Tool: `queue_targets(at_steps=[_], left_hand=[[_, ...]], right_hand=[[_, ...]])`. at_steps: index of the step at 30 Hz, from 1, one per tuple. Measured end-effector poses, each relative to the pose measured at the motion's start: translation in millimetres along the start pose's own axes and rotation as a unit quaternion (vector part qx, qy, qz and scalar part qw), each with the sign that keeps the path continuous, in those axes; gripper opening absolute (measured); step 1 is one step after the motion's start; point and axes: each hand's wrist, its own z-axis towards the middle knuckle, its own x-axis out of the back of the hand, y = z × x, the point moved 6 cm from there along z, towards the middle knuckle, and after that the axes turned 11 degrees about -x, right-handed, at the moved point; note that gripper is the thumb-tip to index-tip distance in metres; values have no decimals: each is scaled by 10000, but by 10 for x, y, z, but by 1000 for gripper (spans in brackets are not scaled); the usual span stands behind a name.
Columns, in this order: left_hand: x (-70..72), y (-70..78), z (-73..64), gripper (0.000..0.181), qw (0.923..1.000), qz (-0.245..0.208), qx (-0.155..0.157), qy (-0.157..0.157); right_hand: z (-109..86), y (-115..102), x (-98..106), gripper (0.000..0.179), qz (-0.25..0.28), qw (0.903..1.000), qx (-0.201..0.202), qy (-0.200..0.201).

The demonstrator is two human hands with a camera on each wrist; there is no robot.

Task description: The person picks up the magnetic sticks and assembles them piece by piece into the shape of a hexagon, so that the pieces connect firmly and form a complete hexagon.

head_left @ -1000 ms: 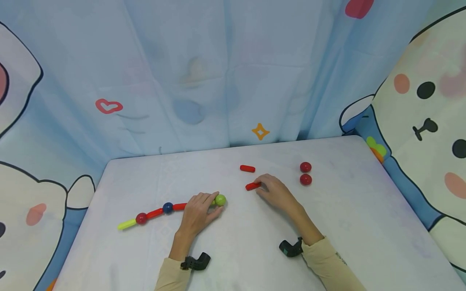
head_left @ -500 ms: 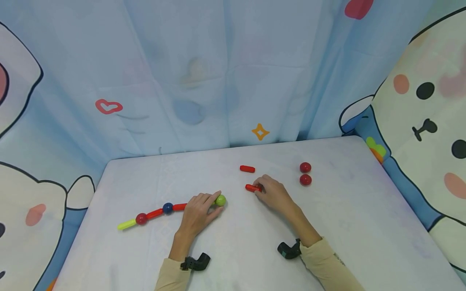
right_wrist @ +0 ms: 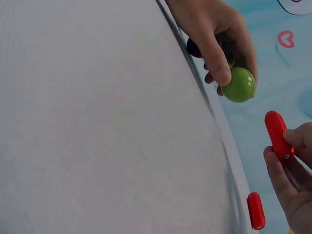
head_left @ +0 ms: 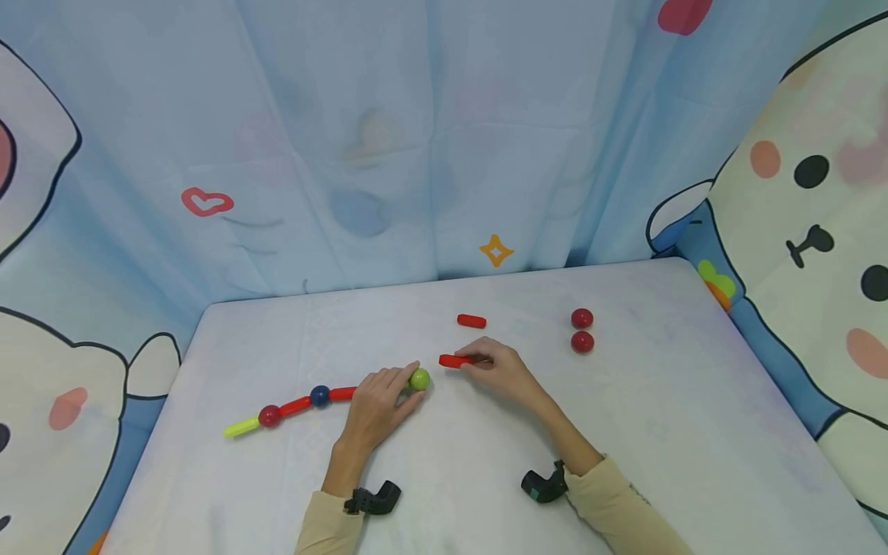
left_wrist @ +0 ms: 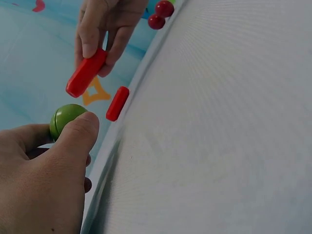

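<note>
A chain of sticks and balls lies on the white table at the left: a yellow-green stick (head_left: 241, 428), a red ball (head_left: 269, 417), a red stick (head_left: 294, 407), a blue ball (head_left: 320, 396) and another red stick. My left hand (head_left: 375, 406) covers its right part. At the right end, thumb and forefinger of that hand pinch a green ball (left_wrist: 66, 117). To its right, my right hand (head_left: 506, 376) pinches a short, loose red stick (head_left: 453, 361). In the right wrist view, thumb and fingers grip this stick (right_wrist: 279, 135) near one end, its other end towards the green ball.
One more red stick (head_left: 472, 321) lies farther back on the table. Two red balls, a rear one (head_left: 582, 318) and a front one (head_left: 582, 342), sit at the right. A patterned blue curtain (head_left: 388, 154) hangs behind the table's far edge.
My right hand has picked up the red stick and moved left with it, nearer the green ball. The left hand and the chain have hardly moved.
</note>
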Motion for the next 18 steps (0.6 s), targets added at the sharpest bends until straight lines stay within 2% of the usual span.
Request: queue_targets(at_steps=[8, 18], left_hand=[[1, -7, 4, 53, 10000, -48, 11, 48], [14, -11, 10, 56, 9999, -31, -30, 133]], right_hand=[[-50, -46, -97, 23, 63, 9996, -190, -197], [-44, -41, -164, 23, 101, 9990, -89, -436]])
